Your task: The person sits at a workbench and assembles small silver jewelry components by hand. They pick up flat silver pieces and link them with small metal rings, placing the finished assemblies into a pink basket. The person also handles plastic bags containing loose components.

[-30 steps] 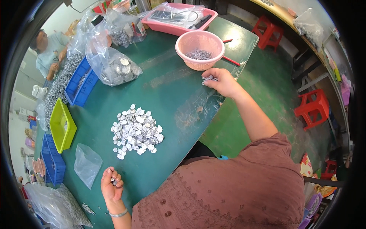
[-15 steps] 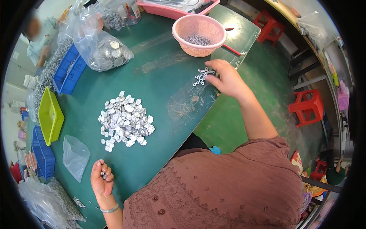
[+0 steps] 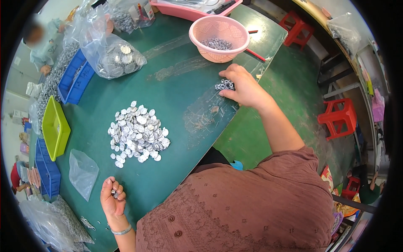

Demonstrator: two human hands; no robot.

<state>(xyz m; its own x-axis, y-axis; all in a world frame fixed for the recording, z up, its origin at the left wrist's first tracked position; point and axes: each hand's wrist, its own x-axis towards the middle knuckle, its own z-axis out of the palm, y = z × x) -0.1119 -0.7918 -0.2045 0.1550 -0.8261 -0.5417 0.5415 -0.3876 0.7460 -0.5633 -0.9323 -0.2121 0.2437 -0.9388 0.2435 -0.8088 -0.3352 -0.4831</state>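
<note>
My right hand [image 3: 243,86] is at the table's right edge, its thumb and fingers apart and curved around a small cluster of grey metal rings [image 3: 226,85] lying on the green tabletop. The rings sit bunched between thumb and fingertips. Palm up at the lower left, my left hand [image 3: 112,196] is closed, with curled fingers around a few small silvery metal pieces [image 3: 114,193], mostly hidden. Between the hands lies a heap of silver oval metal discs [image 3: 140,132]. A pink mesh basket [image 3: 197,35] holding more grey rings stands just beyond my right hand.
An empty clear bag [image 3: 83,172] lies left of the heap. A yellow-green tray [image 3: 58,130], blue trays [image 3: 75,84] and a full plastic bag [image 3: 119,61] line the left side. A red pen [image 3: 255,55] lies by the basket. Red stools [image 3: 338,119] stand on the floor at right.
The rings by my right hand have drawn from a loose spread into a tighter bunch, and that hand has shifted slightly left. My left hand has hardly moved.
</note>
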